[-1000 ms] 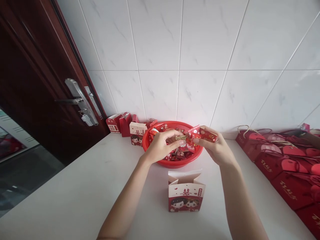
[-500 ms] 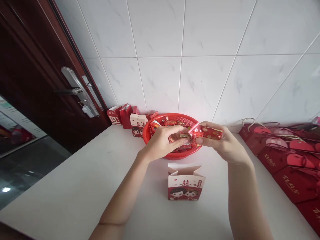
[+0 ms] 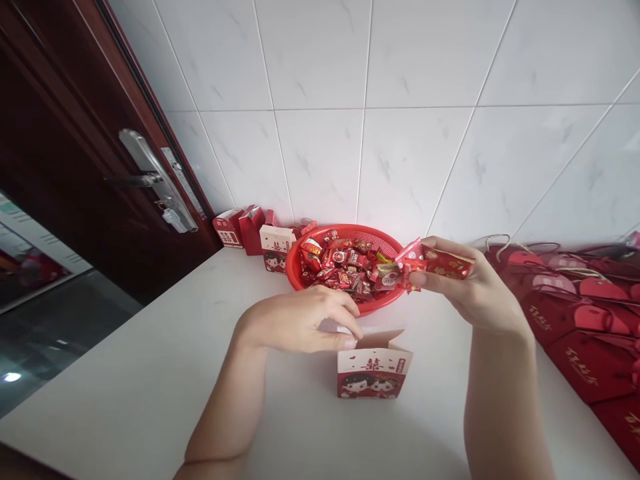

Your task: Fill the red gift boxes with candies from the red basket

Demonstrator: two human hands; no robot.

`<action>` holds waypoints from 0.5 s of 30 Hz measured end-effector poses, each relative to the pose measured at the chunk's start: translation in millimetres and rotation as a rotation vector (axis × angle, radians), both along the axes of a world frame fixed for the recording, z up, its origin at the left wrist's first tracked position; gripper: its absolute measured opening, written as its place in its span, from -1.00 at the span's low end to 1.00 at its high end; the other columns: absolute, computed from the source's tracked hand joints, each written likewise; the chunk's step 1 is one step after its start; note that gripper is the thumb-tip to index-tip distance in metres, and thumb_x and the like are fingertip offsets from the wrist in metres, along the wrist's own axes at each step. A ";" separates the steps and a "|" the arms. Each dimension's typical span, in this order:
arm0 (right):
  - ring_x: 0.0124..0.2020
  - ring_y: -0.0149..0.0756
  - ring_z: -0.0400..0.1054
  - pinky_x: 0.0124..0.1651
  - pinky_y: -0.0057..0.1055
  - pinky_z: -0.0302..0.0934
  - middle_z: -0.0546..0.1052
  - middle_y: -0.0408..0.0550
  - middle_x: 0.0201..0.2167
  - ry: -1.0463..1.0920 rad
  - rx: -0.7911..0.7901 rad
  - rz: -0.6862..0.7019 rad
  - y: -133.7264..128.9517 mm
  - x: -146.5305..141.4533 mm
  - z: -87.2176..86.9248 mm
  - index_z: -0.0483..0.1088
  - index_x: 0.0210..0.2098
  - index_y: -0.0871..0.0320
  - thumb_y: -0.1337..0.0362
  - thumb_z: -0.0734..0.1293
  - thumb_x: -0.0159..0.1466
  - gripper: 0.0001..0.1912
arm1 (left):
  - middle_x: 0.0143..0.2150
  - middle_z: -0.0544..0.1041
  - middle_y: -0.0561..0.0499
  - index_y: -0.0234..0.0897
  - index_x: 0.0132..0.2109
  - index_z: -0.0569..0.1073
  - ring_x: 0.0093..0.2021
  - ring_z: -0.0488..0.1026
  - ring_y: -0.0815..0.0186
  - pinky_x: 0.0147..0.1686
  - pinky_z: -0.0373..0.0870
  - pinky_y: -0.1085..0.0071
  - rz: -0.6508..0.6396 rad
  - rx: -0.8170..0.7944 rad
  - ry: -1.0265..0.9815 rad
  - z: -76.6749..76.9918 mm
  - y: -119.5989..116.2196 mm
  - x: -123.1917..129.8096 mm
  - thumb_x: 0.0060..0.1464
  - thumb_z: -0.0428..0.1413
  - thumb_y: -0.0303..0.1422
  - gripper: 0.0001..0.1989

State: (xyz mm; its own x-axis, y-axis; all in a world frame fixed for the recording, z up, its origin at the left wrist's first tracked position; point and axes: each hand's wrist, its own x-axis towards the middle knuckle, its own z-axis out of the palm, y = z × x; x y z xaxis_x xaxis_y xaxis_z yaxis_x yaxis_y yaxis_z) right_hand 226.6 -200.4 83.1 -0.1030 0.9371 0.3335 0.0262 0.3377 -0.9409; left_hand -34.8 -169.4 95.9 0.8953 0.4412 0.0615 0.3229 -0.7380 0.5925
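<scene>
A small open paper box [image 3: 375, 375], red and white with two cartoon faces, stands upright on the white table [image 3: 165, 373]. My left hand [image 3: 310, 320] is at the box's left top edge, thumb and fingers bent around it with a gap between them; nothing else shows in it. Several wrapped candies in red and pink wrappers [image 3: 410, 263] are pinched in my right hand [image 3: 455, 280], over the right rim of a red plastic basket. That basket [image 3: 367, 231] holds many more wrapped candies [image 3: 345, 263].
Small red boxes [image 3: 253, 230] and another cartoon box [image 3: 277, 250] stand left of the basket against the tiled wall [image 3: 320, 160]. Rows of dark red gift bags [image 3: 565, 333] line the right side. A brown door [image 3: 85, 133] is at the left.
My left hand has left the candies and come down and left to the paper box. My right hand has moved a little right with the candies, uncovering the basket's contents.
</scene>
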 end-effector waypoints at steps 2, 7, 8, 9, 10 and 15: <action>-0.27 -0.14 0.46 -0.20 -0.26 0.38 0.56 -0.06 -0.35 -0.013 -0.009 0.022 -1.5 -1.2 0.8 0.53 -0.25 0.07 0.08 0.60 0.03 -0.64 | -0.32 0.60 0.03 -0.16 -0.35 0.61 -0.28 0.55 0.28 -0.27 0.37 0.43 0.013 -0.017 0.007 -6.4 1.8 6.0 0.24 0.08 -0.31 -0.75; -0.24 -0.13 0.47 -0.19 -0.27 0.39 0.58 -0.03 -0.32 -0.050 -0.053 0.081 -2.1 -6.2 3.5 0.53 -0.24 0.09 0.05 0.60 0.02 -0.60 | -0.52 0.49 0.05 -0.17 -0.45 0.55 -0.49 0.46 0.26 -0.42 0.29 0.38 0.209 0.050 -0.137 -21.6 12.1 17.8 0.18 0.10 -0.19 -0.71; -0.25 -0.14 0.46 -0.20 -0.28 0.38 0.58 -0.04 -0.33 -0.050 -0.063 0.086 -1.5 -7.0 3.7 0.53 -0.24 0.09 0.05 0.60 0.02 -0.61 | -0.50 0.51 0.04 -0.17 -0.44 0.55 -0.47 0.47 0.24 -0.42 0.30 0.37 0.238 0.073 -0.161 -22.3 13.3 18.3 0.15 0.13 -0.17 -0.73; -0.27 -0.16 0.46 -0.21 -0.29 0.38 0.57 -0.05 -0.34 -0.047 -0.072 0.091 -0.9 -7.6 3.8 0.53 -0.25 0.09 0.05 0.60 0.02 -0.61 | -0.46 0.52 0.03 -0.18 -0.43 0.55 -0.45 0.47 0.23 -0.41 0.31 0.37 0.251 0.095 -0.169 -22.2 13.9 18.5 0.12 0.15 -0.17 -0.76; -0.27 -0.16 0.47 -0.21 -0.29 0.38 0.57 -0.05 -0.35 -0.046 -0.080 0.098 -0.3 -8.1 3.9 0.52 -0.25 0.10 0.06 0.60 0.02 -0.61 | -0.43 0.54 0.03 -0.18 -0.42 0.55 -0.44 0.48 0.22 -0.40 0.31 0.37 0.255 0.117 -0.157 -21.5 13.8 18.4 0.10 0.17 -0.20 -0.79; -0.25 -0.14 0.49 -0.19 -0.28 0.40 0.58 -0.03 -0.34 -0.090 -0.098 0.138 -0.3 -7.4 4.1 0.53 -0.22 0.13 0.07 0.59 0.04 -0.60 | -0.26 0.57 0.03 -0.16 -0.31 0.56 -0.29 0.52 0.20 -0.33 0.34 0.39 0.246 0.197 -0.009 -19.5 6.9 19.2 -0.03 0.20 -0.38 -0.92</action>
State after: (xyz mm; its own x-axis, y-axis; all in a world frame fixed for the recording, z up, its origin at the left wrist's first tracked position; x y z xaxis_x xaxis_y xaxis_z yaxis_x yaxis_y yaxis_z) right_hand 219.3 -200.7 87.2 -0.2584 0.9395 0.2247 0.0717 0.2506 -0.9654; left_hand -15.7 -162.6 76.4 0.7622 0.6234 0.1745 0.5015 -0.7390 0.4497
